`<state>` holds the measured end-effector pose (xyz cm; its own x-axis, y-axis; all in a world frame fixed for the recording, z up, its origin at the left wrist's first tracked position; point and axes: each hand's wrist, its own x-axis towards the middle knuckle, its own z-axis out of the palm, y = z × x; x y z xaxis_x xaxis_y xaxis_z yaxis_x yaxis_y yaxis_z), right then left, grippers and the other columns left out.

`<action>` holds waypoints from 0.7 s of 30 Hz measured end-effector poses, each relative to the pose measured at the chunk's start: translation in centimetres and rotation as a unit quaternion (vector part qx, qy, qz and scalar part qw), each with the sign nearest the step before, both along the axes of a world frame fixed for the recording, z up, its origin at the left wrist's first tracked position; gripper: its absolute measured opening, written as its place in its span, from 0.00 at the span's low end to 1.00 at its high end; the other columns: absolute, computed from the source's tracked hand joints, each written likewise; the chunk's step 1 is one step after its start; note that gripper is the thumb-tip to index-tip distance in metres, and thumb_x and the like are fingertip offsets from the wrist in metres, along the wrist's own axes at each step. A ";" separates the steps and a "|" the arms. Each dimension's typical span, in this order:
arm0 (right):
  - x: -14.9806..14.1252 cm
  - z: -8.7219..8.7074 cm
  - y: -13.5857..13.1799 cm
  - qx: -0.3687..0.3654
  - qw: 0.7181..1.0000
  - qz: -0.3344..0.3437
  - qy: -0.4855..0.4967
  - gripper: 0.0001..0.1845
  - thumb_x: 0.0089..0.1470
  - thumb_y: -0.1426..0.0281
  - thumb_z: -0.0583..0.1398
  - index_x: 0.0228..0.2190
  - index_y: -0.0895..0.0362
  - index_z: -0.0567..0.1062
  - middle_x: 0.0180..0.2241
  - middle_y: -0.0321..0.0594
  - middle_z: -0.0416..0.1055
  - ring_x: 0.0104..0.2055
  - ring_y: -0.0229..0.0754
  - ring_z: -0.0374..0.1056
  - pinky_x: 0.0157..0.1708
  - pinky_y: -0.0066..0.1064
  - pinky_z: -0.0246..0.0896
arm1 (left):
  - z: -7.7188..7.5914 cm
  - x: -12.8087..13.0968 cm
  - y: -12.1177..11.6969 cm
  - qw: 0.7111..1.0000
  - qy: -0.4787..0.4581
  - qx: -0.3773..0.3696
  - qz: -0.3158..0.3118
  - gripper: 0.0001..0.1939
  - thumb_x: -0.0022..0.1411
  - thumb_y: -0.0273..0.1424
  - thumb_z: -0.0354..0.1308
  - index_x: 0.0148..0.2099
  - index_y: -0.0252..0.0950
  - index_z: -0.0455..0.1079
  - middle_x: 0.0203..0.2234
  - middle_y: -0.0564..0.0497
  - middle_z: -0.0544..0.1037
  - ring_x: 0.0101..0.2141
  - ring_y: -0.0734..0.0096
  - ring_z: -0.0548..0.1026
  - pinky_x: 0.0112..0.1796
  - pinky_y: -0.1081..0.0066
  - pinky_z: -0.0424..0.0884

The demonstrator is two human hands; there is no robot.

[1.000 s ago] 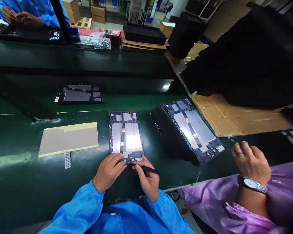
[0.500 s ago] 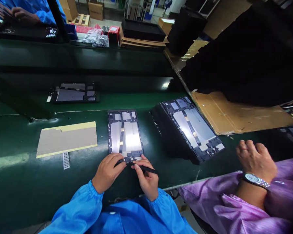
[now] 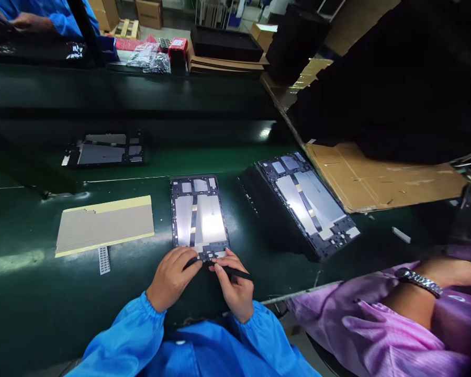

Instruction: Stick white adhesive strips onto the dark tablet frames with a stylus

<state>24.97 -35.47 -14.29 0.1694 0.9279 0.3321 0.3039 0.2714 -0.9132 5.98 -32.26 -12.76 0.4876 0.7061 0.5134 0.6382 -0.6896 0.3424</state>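
Observation:
On the green bench before me lies an opened tablet (image 3: 200, 214), its silvery inner plate, dark strip cable and small circuit parts facing up. My left hand (image 3: 173, 275) grips the tablet's lower left corner between thumb and fingers; the grip is partly hidden. A slim black stick-like tool (image 3: 238, 273) is pinched in my right hand (image 3: 236, 285), its inner end at the tablet's lower edge. Whether it is tweezers or a pry stick I cannot tell. Left of the tablet is a grey sheet with yellow edges (image 3: 105, 225), a small white label strip (image 3: 104, 260) beneath it.
A tilted stack of opened tablets (image 3: 306, 201) stands to the right, by flattened cardboard (image 3: 380, 180). Another opened tablet (image 3: 105, 149) lies at the back left. A co-worker's purple sleeve (image 3: 380, 319) is at the right; a blue-sleeved person sits across the bench.
The co-worker's hand at the right has drawn back rightward, uncovering a small white piece on the bench. The view has shifted slightly. My hands stay at the tablet's lower edge.

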 end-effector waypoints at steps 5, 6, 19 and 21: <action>-0.1 0.2 0.2 0.006 1.000 -0.001 0.001 0.08 0.58 0.77 0.62 0.37 0.52 0.76 0.29 0.35 0.81 0.34 0.44 0.78 0.57 0.55 0.67 | 0.2 0.1 0.1 1.000 -0.002 0.006 -0.001 0.07 0.68 0.24 0.56 0.42 0.36 0.75 0.40 0.46 0.80 0.44 0.64 0.78 0.49 0.61 0.76; -0.1 0.2 0.2 0.007 1.000 -0.003 0.000 0.08 0.58 0.77 0.62 0.36 0.52 0.76 0.29 0.36 0.81 0.34 0.44 0.78 0.57 0.55 0.67 | 0.2 0.1 0.1 1.000 -0.003 0.005 -0.002 0.07 0.68 0.24 0.56 0.42 0.36 0.76 0.40 0.46 0.80 0.44 0.64 0.78 0.49 0.61 0.76; -0.2 0.2 0.1 0.012 1.000 -0.004 -0.009 0.07 0.58 0.76 0.63 0.37 0.52 0.77 0.29 0.36 0.81 0.33 0.43 0.78 0.57 0.56 0.68 | 0.5 0.2 -0.1 0.998 0.042 0.036 -0.006 0.11 0.70 0.24 0.52 0.46 0.37 0.76 0.42 0.45 0.81 0.45 0.63 0.78 0.48 0.60 0.76; -0.2 0.3 0.1 0.014 1.000 -0.010 -0.002 0.06 0.58 0.75 0.64 0.36 0.52 0.78 0.28 0.36 0.81 0.33 0.44 0.78 0.56 0.56 0.69 | 0.6 0.3 -0.1 0.999 0.039 0.025 -0.004 0.11 0.70 0.25 0.52 0.46 0.37 0.76 0.42 0.45 0.81 0.46 0.63 0.78 0.49 0.60 0.75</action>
